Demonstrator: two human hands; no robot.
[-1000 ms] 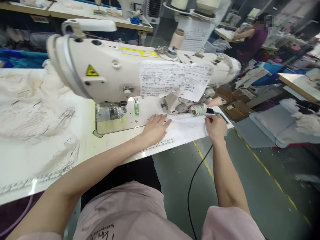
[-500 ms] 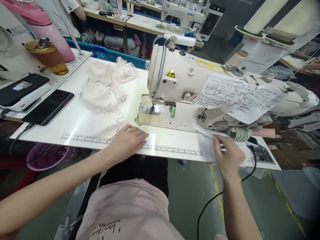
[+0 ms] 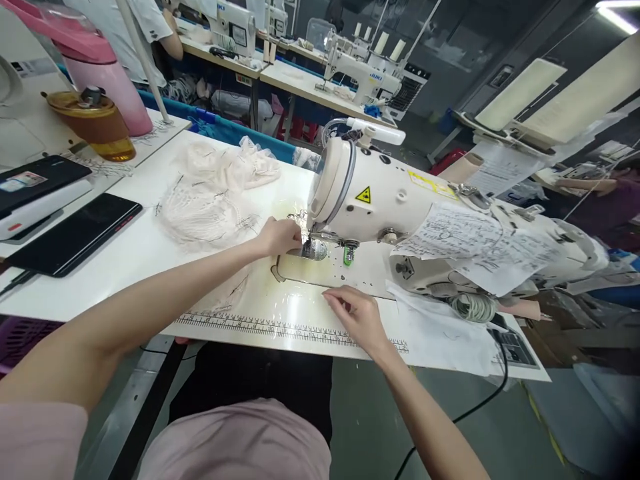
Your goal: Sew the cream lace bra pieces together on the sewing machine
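Observation:
My left hand [image 3: 279,237] is beside the needle area of a white sewing machine [image 3: 375,193], its fingers curled together at the left of the metal needle plate [image 3: 315,250]. Whatever those fingers may hold is hidden. In front of the machine bed, just above the table, is my right hand [image 3: 356,315]. Its thumb and forefinger are pinched, and I cannot make out anything between them. Left of the machine lies a heap of sheer pale fabric pieces [image 3: 200,207] with dark thread ends. A white cloth [image 3: 445,333] lies right of my right hand.
A printed ruler [image 3: 280,330] runs along the front edge of the table [image 3: 165,293]. At left are a black phone [image 3: 75,233], an amber cup [image 3: 95,123] and a pink bottle [image 3: 113,87]. Handwritten papers [image 3: 455,233] hang on the machine. Another person [image 3: 130,40] sits at upper left.
My left hand has moved from the front edge up to the needle area. My right hand has left the white cloth and moved left, to the front of the machine bed. The view has tilted up.

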